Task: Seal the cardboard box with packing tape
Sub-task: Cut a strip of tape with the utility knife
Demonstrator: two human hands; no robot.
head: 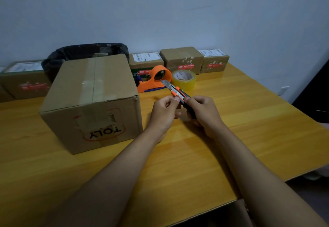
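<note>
Orange-black knife (179,95), blade out, pinched by both hands' fingers (175,100).

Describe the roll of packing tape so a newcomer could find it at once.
Start at the big cardboard box marked TOLY on the yellow wooden table. To its right lies an orange tape dispenser, and the tape roll sits just right of that. It is the only round, yellowish see-through thing there; the small parcels behind it are brown and square.

We hold a utility knife (178,94) in both hands, left hand (164,114) and right hand (204,115), blade out, beside the taped cardboard box (92,102); the tape roll (184,80) sits behind.
</note>
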